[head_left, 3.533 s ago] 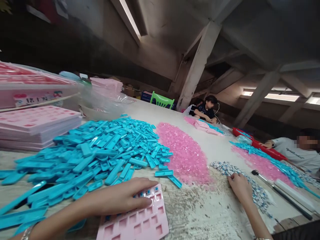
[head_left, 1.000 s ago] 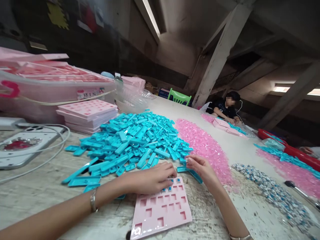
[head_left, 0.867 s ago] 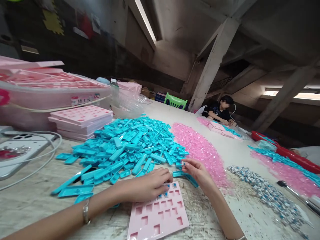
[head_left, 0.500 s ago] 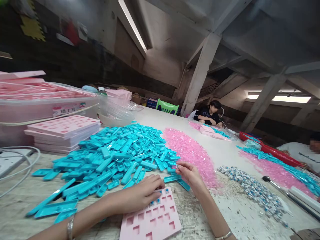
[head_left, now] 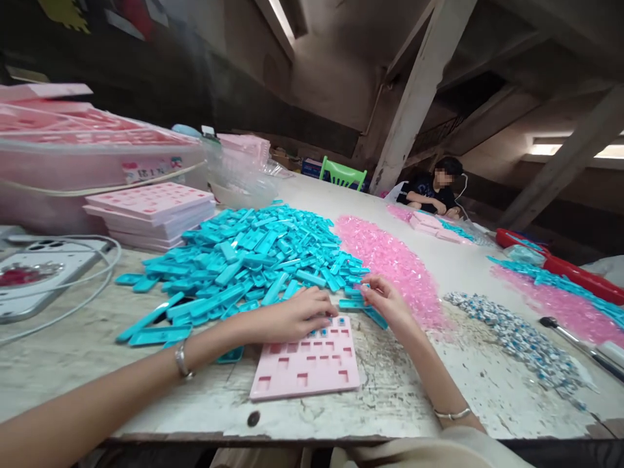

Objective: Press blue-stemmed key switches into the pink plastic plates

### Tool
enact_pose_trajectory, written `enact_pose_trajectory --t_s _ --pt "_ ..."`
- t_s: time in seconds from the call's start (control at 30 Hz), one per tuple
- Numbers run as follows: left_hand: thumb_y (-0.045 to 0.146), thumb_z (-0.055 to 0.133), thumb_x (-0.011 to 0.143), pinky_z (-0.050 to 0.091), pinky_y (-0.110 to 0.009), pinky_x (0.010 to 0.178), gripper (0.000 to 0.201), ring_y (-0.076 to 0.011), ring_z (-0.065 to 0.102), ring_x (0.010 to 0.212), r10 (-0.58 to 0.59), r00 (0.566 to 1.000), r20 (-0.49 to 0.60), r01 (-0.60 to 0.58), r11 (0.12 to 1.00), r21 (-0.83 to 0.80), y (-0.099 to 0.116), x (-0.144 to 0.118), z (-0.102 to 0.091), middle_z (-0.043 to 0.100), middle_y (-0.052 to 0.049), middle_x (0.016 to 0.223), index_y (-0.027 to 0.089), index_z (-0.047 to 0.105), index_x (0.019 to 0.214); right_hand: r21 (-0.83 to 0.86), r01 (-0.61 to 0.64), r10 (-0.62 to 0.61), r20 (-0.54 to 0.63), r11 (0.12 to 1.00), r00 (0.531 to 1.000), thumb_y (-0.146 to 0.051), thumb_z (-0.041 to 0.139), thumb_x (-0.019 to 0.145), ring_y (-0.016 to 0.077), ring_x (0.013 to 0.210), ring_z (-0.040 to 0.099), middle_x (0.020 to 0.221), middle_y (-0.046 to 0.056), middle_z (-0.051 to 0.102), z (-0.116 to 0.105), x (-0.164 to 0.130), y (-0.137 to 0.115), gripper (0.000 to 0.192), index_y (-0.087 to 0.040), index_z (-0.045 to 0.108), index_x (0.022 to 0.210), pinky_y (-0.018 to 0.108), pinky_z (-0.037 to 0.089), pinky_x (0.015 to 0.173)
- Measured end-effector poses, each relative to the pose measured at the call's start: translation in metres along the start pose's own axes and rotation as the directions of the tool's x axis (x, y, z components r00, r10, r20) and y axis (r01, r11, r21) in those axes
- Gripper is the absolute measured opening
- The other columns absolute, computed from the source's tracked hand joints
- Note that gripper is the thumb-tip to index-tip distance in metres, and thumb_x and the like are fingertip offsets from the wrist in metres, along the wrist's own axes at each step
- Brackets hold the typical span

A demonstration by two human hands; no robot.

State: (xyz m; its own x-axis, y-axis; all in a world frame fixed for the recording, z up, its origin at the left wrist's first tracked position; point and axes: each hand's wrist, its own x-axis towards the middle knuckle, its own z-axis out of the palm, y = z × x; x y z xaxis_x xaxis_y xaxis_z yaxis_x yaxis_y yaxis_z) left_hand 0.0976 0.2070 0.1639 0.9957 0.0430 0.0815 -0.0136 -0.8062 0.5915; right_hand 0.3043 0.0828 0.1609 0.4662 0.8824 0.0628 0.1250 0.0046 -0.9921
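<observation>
Few pockets of the pink tray (head_left: 307, 367), near the tabletop's front edge, hold pieces; most gape bare. Left hand (head_left: 292, 316) presses flat on its far row. Right hand (head_left: 387, 302) pinches a small piece beside the blue pile (head_left: 253, 260).

left hand (head_left: 295, 315): palm down, fingers curled, forearm stretched across from the left
right hand (head_left: 385, 302): fingertips pinched together, wrist bent inward

We see bare table (head_left: 404, 383) at 5 o'clock (open); blue pieces (head_left: 258, 257) block 11 o'clock.
</observation>
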Motion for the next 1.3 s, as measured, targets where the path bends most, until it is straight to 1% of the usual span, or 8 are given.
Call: enact_pose_trajectory --t_s 0.07,0.23,0.4,0.5,0.8,0.93,1.13,1.3 --pt "0.021 0.044 0.100 0.035 -0.032 0.104 0.027 -0.0226 0.050 0.117 0.008 0.999 0.033 -0.007 1.000 -0.015 0.001 -0.001 -0.005 0.058 -0.010 0.122 0.018 0.061 0.121 -0.056 0.012 -0.008 0.072 0.998 0.997 -0.049 0.083 0.063 0.0136 0.066 0.057 0.074 -0.002 0.060 0.000 -0.002 -0.003 0.039 -0.021 0.068 0.086 0.028 0.049 0.065" --pt "0.018 0.044 0.100 0.039 -0.024 0.098 0.027 -0.0182 0.057 0.113 0.009 0.997 0.076 -0.005 0.998 -0.059 0.001 -0.002 -0.016 0.063 -0.008 0.120 0.016 0.063 0.118 -0.145 0.050 -0.013 0.243 0.988 0.970 -0.043 0.080 0.072 0.0158 0.084 0.062 0.085 -0.001 0.063 0.005 -0.015 -0.013 0.044 -0.025 0.062 0.108 0.029 0.051 0.077" --pt "0.016 0.048 0.098 0.040 -0.021 0.094 0.026 -0.0176 0.058 0.112 0.009 0.997 0.078 -0.002 0.996 -0.089 -0.002 -0.001 -0.016 0.066 -0.006 0.118 0.016 0.064 0.118 -0.309 0.094 0.044 0.413 0.947 0.910 -0.034 0.073 0.080 0.0173 0.082 0.062 0.087 0.004 0.069 0.012 -0.028 -0.026 0.016 -0.020 0.069 0.084 0.030 0.048 0.074" --pt "0.017 0.049 0.098 0.040 -0.021 0.093 0.025 -0.0179 0.058 0.111 0.005 0.997 0.072 0.002 0.996 -0.095 -0.004 -0.001 -0.015 0.066 -0.007 0.116 0.015 0.065 0.117 -0.358 0.131 0.039 0.431 0.924 0.902 -0.031 0.071 0.083 0.0174 0.084 0.061 0.088 0.004 0.068 0.013 -0.030 -0.028 0.012 -0.020 0.070 0.083 0.030 0.046 0.077" --pt "0.018 0.046 0.099 0.039 -0.022 0.096 0.025 -0.0180 0.055 0.113 -0.002 0.997 0.078 0.008 0.997 -0.077 0.001 -0.003 -0.017 0.064 -0.006 0.117 0.016 0.063 0.117 -0.319 0.159 -0.002 0.442 0.934 0.897 -0.051 0.069 0.084 0.0169 0.082 0.061 0.089 0.004 0.065 0.018 -0.026 -0.015 0.031 -0.020 0.067 0.084 0.030 0.048 0.074" --pt "0.017 0.045 0.097 0.040 -0.024 0.096 0.026 -0.0185 0.056 0.112 0.005 0.997 0.073 0.001 0.997 -0.078 0.000 -0.003 -0.015 0.064 -0.007 0.116 0.016 0.063 0.116 -0.344 0.181 -0.021 0.422 0.921 0.906 -0.048 0.071 0.083 0.0175 0.086 0.061 0.090 0.003 0.063 0.016 -0.025 -0.017 0.027 -0.021 0.070 0.087 0.030 0.047 0.077" --pt "0.018 0.044 0.097 0.041 -0.026 0.098 0.025 -0.0184 0.056 0.113 0.020 0.999 0.035 -0.017 0.996 -0.093 -0.002 -0.002 -0.010 0.063 -0.007 0.118 0.017 0.063 0.114 -0.399 0.203 -0.016 0.424 0.894 0.906 -0.042 0.071 0.083 0.0163 0.078 0.060 0.084 0.003 0.064 0.015 -0.026 -0.020 0.022 -0.020 0.071 0.085 0.028 0.046 0.068" --pt "0.019 0.044 0.097 0.042 -0.024 0.095 0.023 -0.0177 0.057 0.109 0.036 0.999 0.025 -0.033 0.995 -0.095 -0.004 -0.001 -0.009 0.063 -0.006 0.114 0.018 0.064 0.111 -0.429 0.210 0.023 0.476 0.879 0.879 -0.039 0.069 0.084 0.0161 0.075 0.063 0.085 0.004 0.068 0.016 -0.030 -0.026 0.020 -0.019 0.072 0.085 0.026 0.048 0.065"
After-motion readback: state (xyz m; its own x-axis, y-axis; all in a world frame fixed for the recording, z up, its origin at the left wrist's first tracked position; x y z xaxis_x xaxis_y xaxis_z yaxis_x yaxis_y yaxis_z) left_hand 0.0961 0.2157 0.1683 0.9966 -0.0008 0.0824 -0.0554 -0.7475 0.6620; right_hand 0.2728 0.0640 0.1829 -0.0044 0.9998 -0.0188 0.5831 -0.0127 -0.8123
